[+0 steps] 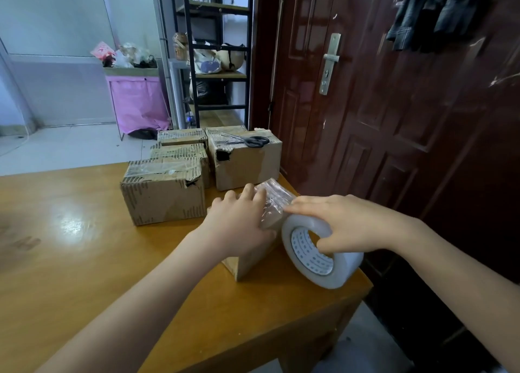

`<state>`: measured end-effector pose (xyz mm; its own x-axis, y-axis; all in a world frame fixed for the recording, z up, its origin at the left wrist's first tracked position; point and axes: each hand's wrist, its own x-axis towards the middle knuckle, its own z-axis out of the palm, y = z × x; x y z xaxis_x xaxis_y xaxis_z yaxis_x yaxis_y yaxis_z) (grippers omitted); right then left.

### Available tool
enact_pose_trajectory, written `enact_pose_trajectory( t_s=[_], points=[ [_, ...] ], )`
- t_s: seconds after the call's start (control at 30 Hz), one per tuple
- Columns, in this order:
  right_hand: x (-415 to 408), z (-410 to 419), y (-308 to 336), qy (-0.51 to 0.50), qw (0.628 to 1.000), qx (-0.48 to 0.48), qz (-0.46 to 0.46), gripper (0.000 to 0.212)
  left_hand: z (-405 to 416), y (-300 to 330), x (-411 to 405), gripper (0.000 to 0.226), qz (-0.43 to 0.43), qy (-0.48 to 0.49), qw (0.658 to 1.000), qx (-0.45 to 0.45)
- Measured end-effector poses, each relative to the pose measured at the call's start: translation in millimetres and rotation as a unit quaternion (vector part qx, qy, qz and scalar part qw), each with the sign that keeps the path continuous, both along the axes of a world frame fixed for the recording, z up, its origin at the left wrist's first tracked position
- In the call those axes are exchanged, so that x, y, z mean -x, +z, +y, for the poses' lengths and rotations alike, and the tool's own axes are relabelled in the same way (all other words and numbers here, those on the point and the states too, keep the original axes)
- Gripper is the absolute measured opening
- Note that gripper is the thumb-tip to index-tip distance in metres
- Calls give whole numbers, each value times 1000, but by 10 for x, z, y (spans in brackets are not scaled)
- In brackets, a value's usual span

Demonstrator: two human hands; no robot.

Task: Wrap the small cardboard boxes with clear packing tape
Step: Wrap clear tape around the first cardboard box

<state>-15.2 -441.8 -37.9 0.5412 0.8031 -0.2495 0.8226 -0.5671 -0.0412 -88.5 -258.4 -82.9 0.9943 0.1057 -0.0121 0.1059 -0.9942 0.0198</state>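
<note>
Mid-wrap: left hand (239, 226) flat on small box (250, 263), right hand (346, 226) grip on tape roll (320, 256) beside box; next pull tape round w/ tension

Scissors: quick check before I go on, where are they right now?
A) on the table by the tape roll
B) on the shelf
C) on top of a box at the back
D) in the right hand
C: the scissors lie flat on top of the back right box, while the right hand grips the tape roll.
</note>
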Motion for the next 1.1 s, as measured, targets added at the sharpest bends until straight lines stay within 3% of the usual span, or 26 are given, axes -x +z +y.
enact_pose_trajectory(
  t_s=[0.17, 0.3, 0.4, 0.47, 0.57, 0.63, 0.7, 0.8, 0.87, 0.93, 0.97, 1.1],
  points=[
    [-15, 34, 286, -43, 989, -143, 2, 90, 146, 142, -72, 71, 44, -17, 982, 181],
    [-94, 309, 425, -59, 971, -228, -49, 68, 384, 219, -188, 69, 72, 38, 928, 362],
    [-204, 578, 469, -86, 960, -265, -42, 53, 508, 241, -227, 55, 71, 57, 906, 412],
    [-289, 742, 508, -102, 952, -286, -32, 47, 529, 224, -232, 46, 26, 59, 921, 384],
    [-444, 943, 527, -115, 930, -349, -12, 38, 467, 100, -210, 42, -105, 23, 979, 171],
    [-527, 1057, 520, -115, 917, -380, -40, 35, 385, 9, -188, 41, -169, -3, 985, 42],
    [-563, 1165, 504, -115, 902, -405, -89, 44, 302, -60, -192, 47, -150, -15, 988, -34],
    [-548, 1284, 467, -85, 887, -439, -117, 51, 214, -139, -213, 93, -65, 31, 995, -63],
    [-507, 1297, 388, -50, 899, -421, -107, 43, 221, -217, -228, 112, -28, 58, 996, -65],
    [-484, 1288, 222, -18, 914, -393, -97, 26, 249, -309, -248, 115, -19, 76, 995, -69],
    [-473, 1277, 132, -2, 911, -395, -115, 28, 270, -337, -266, 113, -23, 82, 994, -66],
    [-539, 1270, -301, 23, 849, -486, -208, 48, 349, -357, -342, 101, -30, 86, 995, -33]
  ],
)
